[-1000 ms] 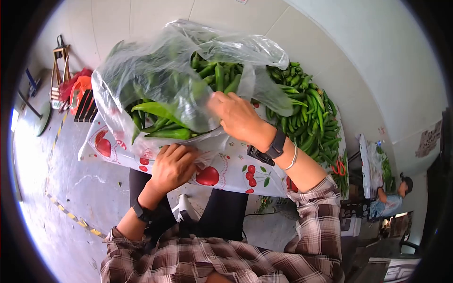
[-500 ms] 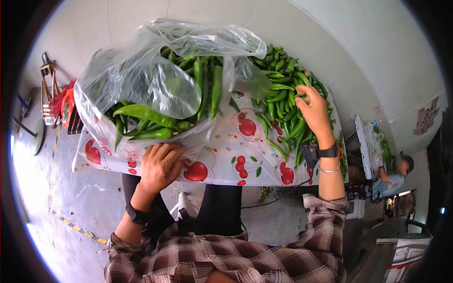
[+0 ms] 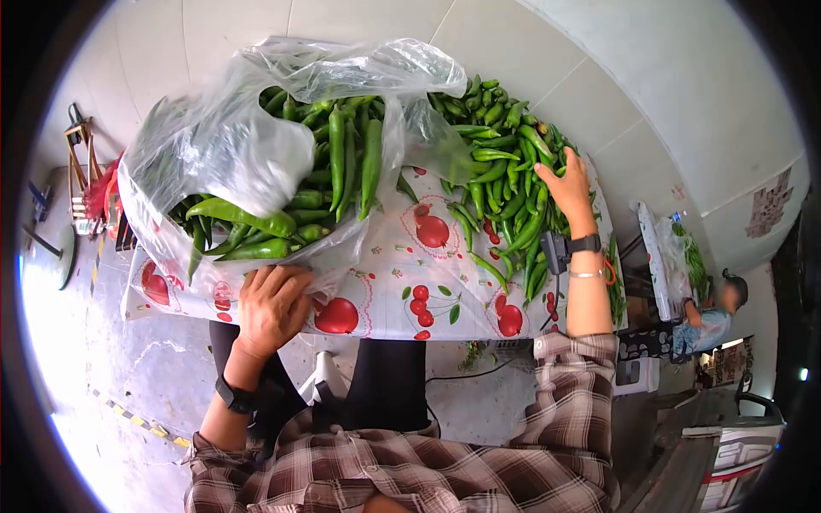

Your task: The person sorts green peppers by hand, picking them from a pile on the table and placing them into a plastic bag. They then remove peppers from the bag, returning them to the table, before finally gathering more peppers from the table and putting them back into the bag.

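Observation:
A large clear plastic bag (image 3: 192, 141) lies with its mouth toward me on the table, full of long green chili peppers (image 3: 244, 218). At its near edge, my left hand (image 3: 272, 306) has its fingers closed on the plastic. Off to the right, a heap of loose green chili peppers (image 3: 513, 184) spreads over the table. My right hand (image 3: 568, 190) rests at the right side of that heap, thumb and fingers apart, with no pepper visible in it. Any contact under its fingertips is hidden.
A fruit-patterned cloth covers the table (image 3: 389, 295). A small dark device (image 3: 554, 254) with a cord sits beside my right wrist. Farther right, another person (image 3: 705, 325) is at a second table (image 3: 654, 261) holding greens. A stool (image 3: 327, 376) stands below, between my legs.
My right hand has spread its thumb and fingers wider over the heap. The bag's upper film has folded back, baring more peppers. My left hand stays at the bag's edge; the view has shifted slightly.

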Demonstrator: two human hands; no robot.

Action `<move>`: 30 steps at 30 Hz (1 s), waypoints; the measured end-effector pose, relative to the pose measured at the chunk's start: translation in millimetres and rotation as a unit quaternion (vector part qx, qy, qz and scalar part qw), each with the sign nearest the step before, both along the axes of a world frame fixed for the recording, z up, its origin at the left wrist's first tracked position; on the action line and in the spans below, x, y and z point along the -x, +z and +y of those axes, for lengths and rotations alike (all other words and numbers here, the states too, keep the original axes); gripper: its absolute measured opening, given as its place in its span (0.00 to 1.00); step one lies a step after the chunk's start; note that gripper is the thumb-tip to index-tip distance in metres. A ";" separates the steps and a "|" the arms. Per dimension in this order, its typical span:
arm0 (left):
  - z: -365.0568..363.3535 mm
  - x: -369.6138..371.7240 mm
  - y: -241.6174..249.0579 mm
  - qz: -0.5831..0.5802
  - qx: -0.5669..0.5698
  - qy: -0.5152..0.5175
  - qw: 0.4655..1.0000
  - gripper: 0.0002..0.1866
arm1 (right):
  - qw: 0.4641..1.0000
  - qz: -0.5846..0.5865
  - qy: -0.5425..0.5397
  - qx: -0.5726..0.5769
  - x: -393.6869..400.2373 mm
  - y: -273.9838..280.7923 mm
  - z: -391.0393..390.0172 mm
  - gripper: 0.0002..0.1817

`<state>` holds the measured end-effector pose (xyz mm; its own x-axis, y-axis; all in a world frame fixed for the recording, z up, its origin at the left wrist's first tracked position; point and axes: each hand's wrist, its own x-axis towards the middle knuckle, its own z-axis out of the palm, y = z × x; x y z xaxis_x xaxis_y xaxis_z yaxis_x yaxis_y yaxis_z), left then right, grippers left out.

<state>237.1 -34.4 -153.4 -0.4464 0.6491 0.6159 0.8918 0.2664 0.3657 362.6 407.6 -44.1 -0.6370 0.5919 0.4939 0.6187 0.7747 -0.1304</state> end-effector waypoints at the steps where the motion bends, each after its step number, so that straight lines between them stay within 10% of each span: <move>1: -0.1 0.0 0.3 0.000 0.000 0.001 1.000 0.13 | 0.997 -0.042 -0.026 0.061 5.3 -0.6 6.4 0.48; 18: -2.3 0.8 -0.5 0.006 -0.008 -0.001 1.000 0.13 | 0.962 -0.013 -0.004 0.272 24.6 -1.8 25.2 0.39; 30: -2.9 0.9 -0.3 0.007 -0.015 -0.004 1.000 0.13 | 0.977 -0.106 -0.038 0.182 35.5 0.9 23.8 0.42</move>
<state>236.2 -37.3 -153.8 -0.4317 0.6338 0.6418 0.8993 0.2472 0.3608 327.0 431.4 -43.2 -0.6496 0.7531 0.1039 0.7152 0.6518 -0.2522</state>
